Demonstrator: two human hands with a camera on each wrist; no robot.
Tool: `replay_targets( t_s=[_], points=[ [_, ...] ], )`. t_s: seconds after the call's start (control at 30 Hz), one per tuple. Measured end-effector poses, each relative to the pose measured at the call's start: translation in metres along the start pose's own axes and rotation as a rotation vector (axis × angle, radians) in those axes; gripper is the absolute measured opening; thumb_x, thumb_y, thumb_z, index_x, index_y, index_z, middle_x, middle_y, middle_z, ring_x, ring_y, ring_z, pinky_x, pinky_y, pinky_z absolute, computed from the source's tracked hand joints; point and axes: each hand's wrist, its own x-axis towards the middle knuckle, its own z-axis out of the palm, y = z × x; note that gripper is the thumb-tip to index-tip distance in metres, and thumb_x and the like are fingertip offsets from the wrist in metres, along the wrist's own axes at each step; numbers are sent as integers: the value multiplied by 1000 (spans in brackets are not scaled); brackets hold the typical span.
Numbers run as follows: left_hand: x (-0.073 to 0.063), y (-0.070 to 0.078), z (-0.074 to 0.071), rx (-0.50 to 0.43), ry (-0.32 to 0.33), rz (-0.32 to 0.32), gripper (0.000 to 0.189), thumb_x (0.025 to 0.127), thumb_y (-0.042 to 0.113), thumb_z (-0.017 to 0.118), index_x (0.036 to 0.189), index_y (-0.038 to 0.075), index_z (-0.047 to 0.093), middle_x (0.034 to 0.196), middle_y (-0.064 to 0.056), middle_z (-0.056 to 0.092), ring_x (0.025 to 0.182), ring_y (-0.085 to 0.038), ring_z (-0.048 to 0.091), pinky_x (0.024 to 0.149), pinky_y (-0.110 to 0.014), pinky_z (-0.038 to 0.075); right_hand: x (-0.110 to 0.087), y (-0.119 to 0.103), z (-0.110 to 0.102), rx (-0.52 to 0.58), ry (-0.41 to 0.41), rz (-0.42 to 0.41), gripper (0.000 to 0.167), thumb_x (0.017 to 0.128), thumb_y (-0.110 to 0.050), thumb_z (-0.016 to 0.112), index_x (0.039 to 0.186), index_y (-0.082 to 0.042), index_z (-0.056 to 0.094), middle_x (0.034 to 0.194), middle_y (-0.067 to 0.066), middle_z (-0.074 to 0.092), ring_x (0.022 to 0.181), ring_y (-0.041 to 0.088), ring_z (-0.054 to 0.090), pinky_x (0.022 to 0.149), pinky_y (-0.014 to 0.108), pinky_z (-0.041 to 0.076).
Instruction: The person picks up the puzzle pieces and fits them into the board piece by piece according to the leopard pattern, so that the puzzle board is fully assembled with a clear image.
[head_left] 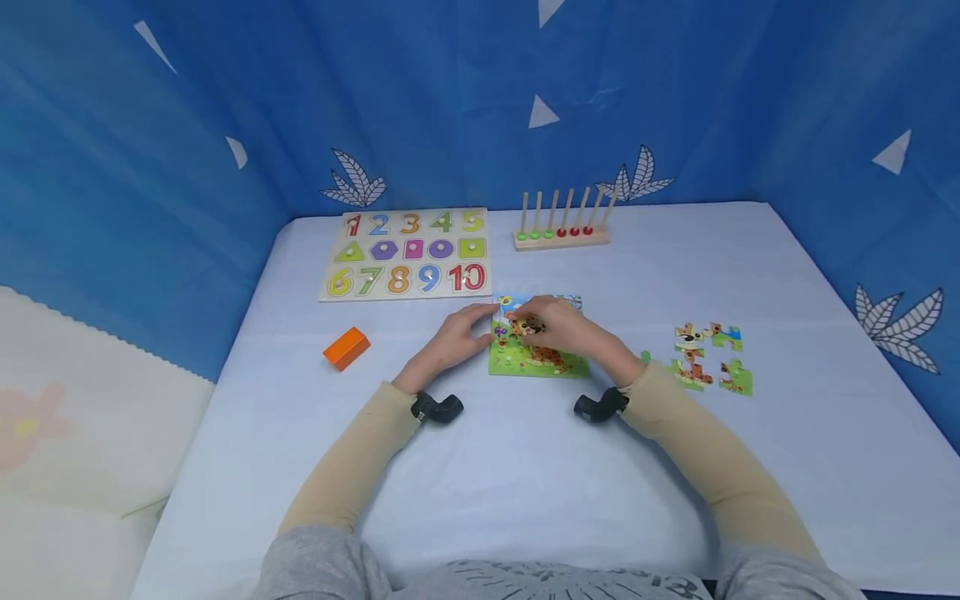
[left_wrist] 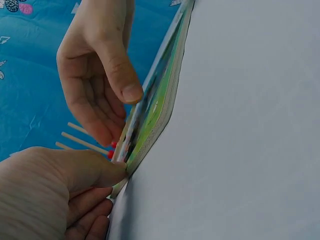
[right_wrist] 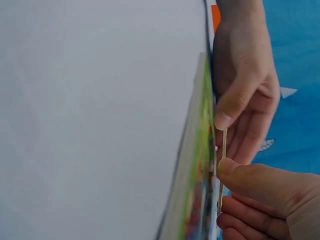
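Observation:
A jigsaw puzzle board point(head_left: 510, 363) with a leopard picture on green lies flat at mid-table. My left hand point(head_left: 455, 337) is at its left edge, fingers loosely bent, the thumb point(left_wrist: 107, 169) touching the board's edge. Over the board's upper part, my right hand point(head_left: 566, 325) pinches a thin puzzle piece point(right_wrist: 223, 145) between thumb and fingers. Edge-on in the right wrist view, the piece stands out just above the board; its picture is hidden there. Right of the board lie several loose puzzle pieces point(head_left: 736, 377), one partly covered by the right wrist.
A number-and-shape peg board point(head_left: 405, 292) lies behind the left hand. At the back stands a wooden bead rack point(head_left: 562, 242) with green and red beads on pegs. An orange block point(head_left: 347, 348) lies to the left. Blue patterned cloth point(head_left: 480, 100) hangs behind the table.

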Motion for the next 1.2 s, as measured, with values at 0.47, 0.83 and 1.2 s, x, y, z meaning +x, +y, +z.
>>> replay_targets(
  t_s=[0.47, 0.83, 1.2],
  points=[
    [0, 2, 0, 6, -5, -14, 53, 88, 11, 64, 138, 3, 46, 141, -13, 45, 132, -25, 37, 111, -33, 27, 9, -7, 6, -41, -2, -9, 36, 86, -19, 71, 118, -3, 64, 112, 8, 63, 105, 23, 57, 91, 38, 48],
    [0, -1, 3, 6, 11, -4, 54, 88, 12, 64, 138, 5, 46, 140, -12, 46, 131, -24, 39, 111, -34, 28, 17, -9, 6, -11, 19, -78, 32, 85, -13, 71, 113, 1, 65, 110, 12, 64, 103, 25, 59, 91, 38, 49],
    [0, 1, 3, -4, 12, -18, 56, 87, 11, 65, 138, 3, 45, 141, -14, 44, 132, -27, 37, 111, -36, 27, -61, 51, -62, 204, 171, 139, 48, 84, -19, 73, 126, -1, 58, 123, 14, 59, 116, 33, 52, 98, 52, 41]
  ],
)
